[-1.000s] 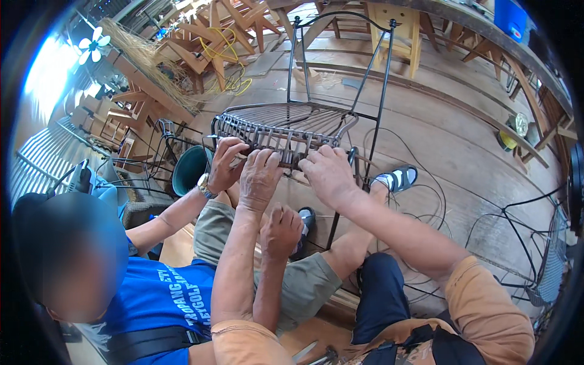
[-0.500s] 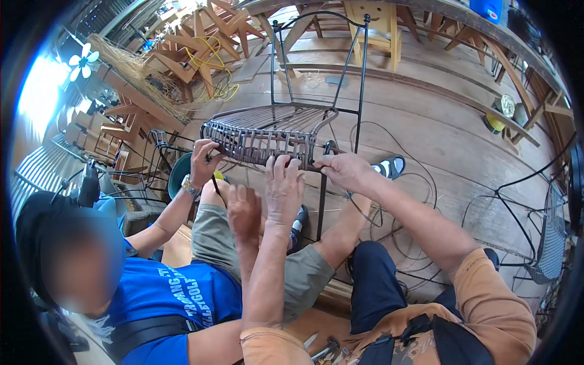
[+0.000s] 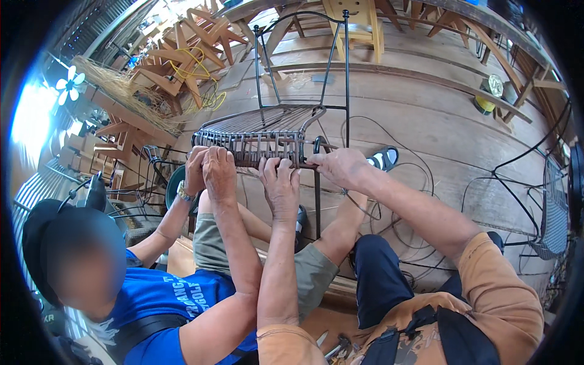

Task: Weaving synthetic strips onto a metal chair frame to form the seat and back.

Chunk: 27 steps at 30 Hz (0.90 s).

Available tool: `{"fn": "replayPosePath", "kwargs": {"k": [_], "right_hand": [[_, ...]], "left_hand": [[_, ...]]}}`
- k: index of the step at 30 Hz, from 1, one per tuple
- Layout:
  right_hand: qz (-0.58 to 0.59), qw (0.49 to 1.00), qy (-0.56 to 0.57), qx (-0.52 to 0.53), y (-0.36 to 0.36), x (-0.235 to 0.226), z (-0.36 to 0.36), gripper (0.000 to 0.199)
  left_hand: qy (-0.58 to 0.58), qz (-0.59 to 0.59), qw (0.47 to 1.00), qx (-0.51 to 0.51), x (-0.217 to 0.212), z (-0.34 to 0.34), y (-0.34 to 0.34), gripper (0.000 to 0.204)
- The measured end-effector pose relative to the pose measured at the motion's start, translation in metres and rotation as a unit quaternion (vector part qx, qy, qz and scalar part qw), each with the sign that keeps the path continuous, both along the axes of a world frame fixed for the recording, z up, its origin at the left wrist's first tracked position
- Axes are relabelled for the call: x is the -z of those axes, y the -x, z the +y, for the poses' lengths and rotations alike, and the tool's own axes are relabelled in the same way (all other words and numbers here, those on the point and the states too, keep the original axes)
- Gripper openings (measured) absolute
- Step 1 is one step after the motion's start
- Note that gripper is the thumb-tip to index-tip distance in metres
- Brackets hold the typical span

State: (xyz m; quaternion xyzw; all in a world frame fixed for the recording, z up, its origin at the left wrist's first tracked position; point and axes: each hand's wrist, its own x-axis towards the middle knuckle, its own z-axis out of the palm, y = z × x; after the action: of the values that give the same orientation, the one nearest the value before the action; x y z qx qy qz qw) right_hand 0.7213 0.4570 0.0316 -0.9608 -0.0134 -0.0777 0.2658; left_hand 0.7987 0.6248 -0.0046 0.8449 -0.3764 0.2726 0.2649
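Observation:
A chair with a thin black metal frame (image 3: 347, 85) and a brown woven seat (image 3: 267, 118) stands in front of me. Its near edge (image 3: 249, 146) is closely wrapped with brown strands. My left hand (image 3: 281, 182) curls its fingers over the lower rim of that edge. At the edge's right corner, beside a black leg (image 3: 317, 207), my right hand (image 3: 342, 167) pinches a brown strand (image 3: 378, 210) that trails down behind my wrist. A co-worker's two hands (image 3: 218, 173) grip the same edge on its left part.
The co-worker in a blue shirt (image 3: 201, 292) sits close at my left, one forearm against mine. Loose strands (image 3: 429, 176) lie coiled on the plank floor (image 3: 413, 109). Another black metal chair (image 3: 550, 213) stands at right. Wooden frames (image 3: 182, 61) are piled at back left.
The co-worker's nearer hand has risen from below onto the woven edge, beside the other hand. My hands keep their places on the edge. The whole view has shifted slightly.

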Motion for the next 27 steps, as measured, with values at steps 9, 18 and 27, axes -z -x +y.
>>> {"fn": "replayPosePath", "kwargs": {"k": [9,18,27], "right_hand": [[-0.03,0.995,-0.07,0.07,0.011,0.004,0.005,0.028],[-0.015,0.992,-0.086,0.087,0.0,-0.004,0.015,0.034],[-0.032,0.993,0.113,0.031,-0.008,0.017,0.021,0.024]], "left_hand": [[0.024,-0.015,1.0,-0.013,0.003,-0.003,-0.003,0.034],[0.047,-0.011,0.998,-0.029,0.004,-0.004,0.0,0.034],[0.051,-0.009,0.999,-0.011,0.009,-0.003,-0.001,0.038]]}}
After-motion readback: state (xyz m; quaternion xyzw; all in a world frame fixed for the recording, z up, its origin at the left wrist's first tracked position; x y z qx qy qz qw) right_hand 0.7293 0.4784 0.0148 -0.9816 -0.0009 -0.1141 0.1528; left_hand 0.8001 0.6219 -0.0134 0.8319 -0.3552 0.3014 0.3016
